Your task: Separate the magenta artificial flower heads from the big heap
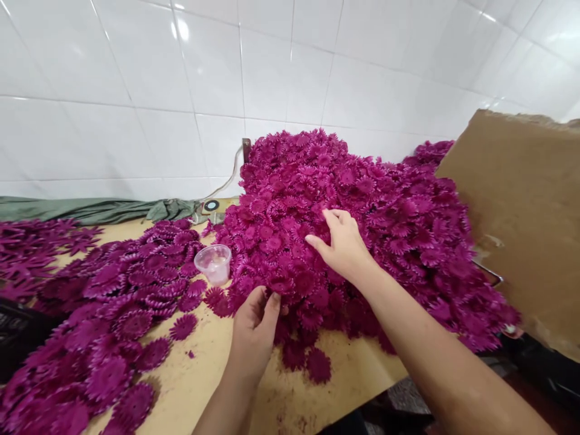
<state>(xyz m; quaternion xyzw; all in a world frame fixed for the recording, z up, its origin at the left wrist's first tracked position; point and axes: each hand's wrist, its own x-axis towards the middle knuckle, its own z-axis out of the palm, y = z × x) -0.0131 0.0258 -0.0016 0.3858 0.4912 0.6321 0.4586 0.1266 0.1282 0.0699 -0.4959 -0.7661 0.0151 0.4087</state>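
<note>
A person's two bare hands are working over a large heap (308, 181) of purple flower pieces. The left hand (254, 314) is curling its thumb and fingertips in at the edge of one purple flower (281, 284); I cannot tell whether it is gripping it. The right hand (343, 243) is hovering or resting just beyond, its thumb and fingers spreading apart, grasping nothing that shows. The flower at the left fingertips is lying nearly flat, its face tilting upward, its widest line running left to right as seen. In the heap, flowers are facing many ways; one loose flower (318, 365), below the right hand, is facing up, its petals radiating evenly around a round centre.

Just beyond the left hand and to its left, a clear plastic cup (215, 273) is standing upright. Further left, a scattered pile (109, 377) is covering part of the yellowish table (211, 362). At the far left, a black object (20, 338) is showing pale marks too blurred to read. Beyond the left hand, a yellow item is bearing a black disc (211, 205). Right of the right hand, brown cardboard (521, 223) is leaning, plain-faced
</note>
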